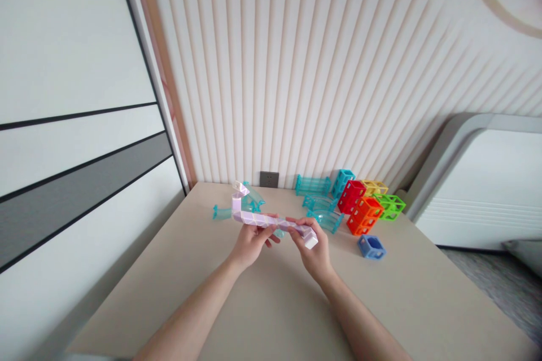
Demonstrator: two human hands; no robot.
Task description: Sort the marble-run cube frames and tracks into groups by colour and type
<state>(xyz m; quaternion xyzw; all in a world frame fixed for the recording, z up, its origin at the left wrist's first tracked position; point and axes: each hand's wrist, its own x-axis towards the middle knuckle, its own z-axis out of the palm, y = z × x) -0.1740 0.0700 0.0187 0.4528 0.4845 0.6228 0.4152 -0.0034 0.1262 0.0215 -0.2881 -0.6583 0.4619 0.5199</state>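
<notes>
The left hand (249, 246) holds the folding toy (256, 219) at mid-length; the right hand (317, 252) holds it near one end, above the table (266, 310). Left-end bends are formed; the middle is straight; remaining folds cannot be determined.

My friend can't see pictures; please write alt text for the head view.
A left hand and right hand hold a bent, segmented lilac toy over a beige table; translucent teal pieces lie beyond, colourful frame blocks to the right.
</notes>
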